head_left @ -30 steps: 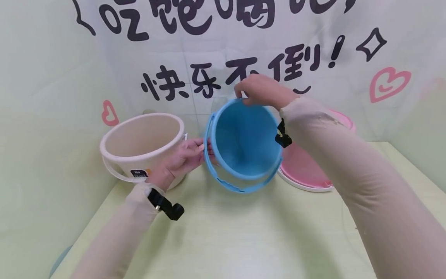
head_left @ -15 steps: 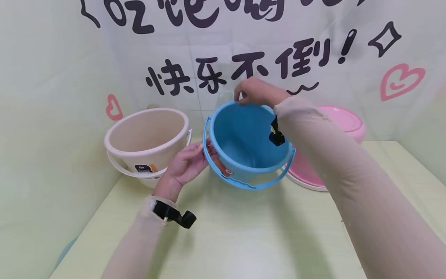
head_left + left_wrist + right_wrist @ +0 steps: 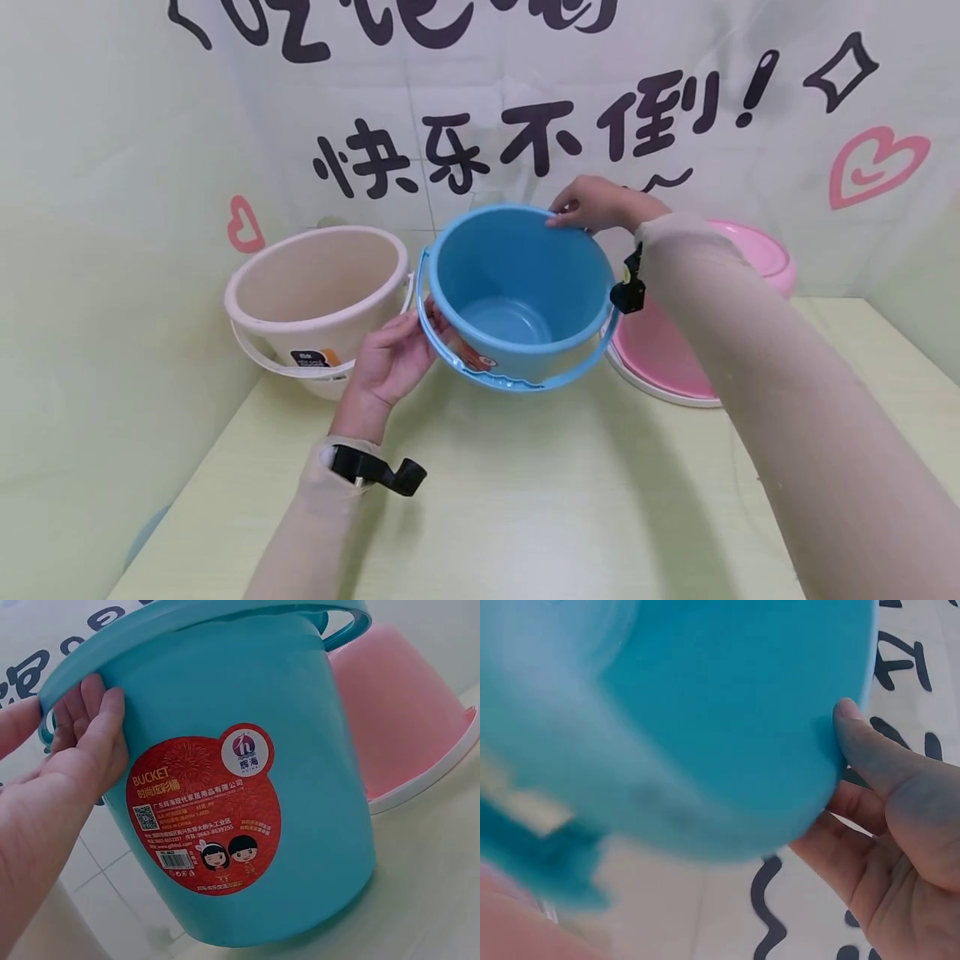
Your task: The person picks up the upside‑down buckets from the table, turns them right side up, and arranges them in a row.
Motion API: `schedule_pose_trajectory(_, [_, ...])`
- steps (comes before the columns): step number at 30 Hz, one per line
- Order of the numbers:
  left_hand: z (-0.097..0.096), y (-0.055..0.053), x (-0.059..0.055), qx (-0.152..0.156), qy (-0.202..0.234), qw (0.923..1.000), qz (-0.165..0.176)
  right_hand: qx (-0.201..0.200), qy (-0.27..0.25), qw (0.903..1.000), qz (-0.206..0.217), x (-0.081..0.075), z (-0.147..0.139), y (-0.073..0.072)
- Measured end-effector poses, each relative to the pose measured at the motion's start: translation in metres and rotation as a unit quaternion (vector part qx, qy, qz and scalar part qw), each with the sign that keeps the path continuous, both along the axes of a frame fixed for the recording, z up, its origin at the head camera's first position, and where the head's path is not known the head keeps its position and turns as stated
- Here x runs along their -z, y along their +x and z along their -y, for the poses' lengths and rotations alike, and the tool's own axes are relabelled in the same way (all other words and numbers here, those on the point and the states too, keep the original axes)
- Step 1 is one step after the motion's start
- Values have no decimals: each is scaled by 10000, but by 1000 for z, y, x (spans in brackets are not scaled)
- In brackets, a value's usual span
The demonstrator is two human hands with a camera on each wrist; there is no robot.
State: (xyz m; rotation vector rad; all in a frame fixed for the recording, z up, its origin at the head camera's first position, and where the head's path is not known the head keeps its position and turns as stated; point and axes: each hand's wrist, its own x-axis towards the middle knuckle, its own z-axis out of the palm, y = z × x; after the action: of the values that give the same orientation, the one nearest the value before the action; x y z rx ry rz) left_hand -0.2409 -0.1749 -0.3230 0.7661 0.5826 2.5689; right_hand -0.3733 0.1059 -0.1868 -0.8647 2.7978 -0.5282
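Observation:
A blue bucket [image 3: 517,275] is tilted with its mouth toward me, its blue handle [image 3: 517,383] hanging in front. My left hand [image 3: 393,354] grips its left side at the rim; in the left wrist view, the curled fingers [image 3: 94,712] lie under the rim beside a red label [image 3: 206,817]. At the far right of the rim, my right hand [image 3: 600,204] pinches the edge. Its thumb [image 3: 862,739] presses on the inside and the other fingers lie outside, as the right wrist view shows. The bucket's bottom stands close over the table in the left wrist view.
On the left of the table [image 3: 525,500] stands a pale pink bucket [image 3: 315,283] with its handle lowered. A pink bucket [image 3: 652,350] sits upside down at the right, partly behind my right arm. A lettered sheet [image 3: 480,75] covers the back wall.
The blue bucket has turned from facing me to a more upright tilt. My right hand has shifted right along the far rim, and my left hand stays at the left side.

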Motion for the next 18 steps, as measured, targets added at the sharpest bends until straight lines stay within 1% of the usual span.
schedule_pose_trajectory(4, [0, -2, 5, 28, 258, 9995, 180, 155, -248, 9982, 525, 4, -11, 2])
schedule_pose_trajectory(7, [0, -4, 9, -9, 471, 9981, 389, 267, -422, 9954, 816, 8, -18, 4])
schedule_pose_trajectory(9, [-1, -5, 11, -32, 588, 9967, 556, 341, -559, 9935, 935, 11, -21, 6])
schedule_pose_trajectory(11, [-2, -5, 13, -47, 687, 9949, 734, 432, -687, 9920, 964, 12, -23, 8])
schedule_pose_trajectory(14, [-4, -6, 14, -41, 805, 9922, 948, 624, -862, 9908, 840, 14, -24, 8])
schedule_pose_trajectory(18, [-9, -8, 17, -92, 868, 9907, 1039, 937, -1034, 9876, 722, 18, -25, 7])
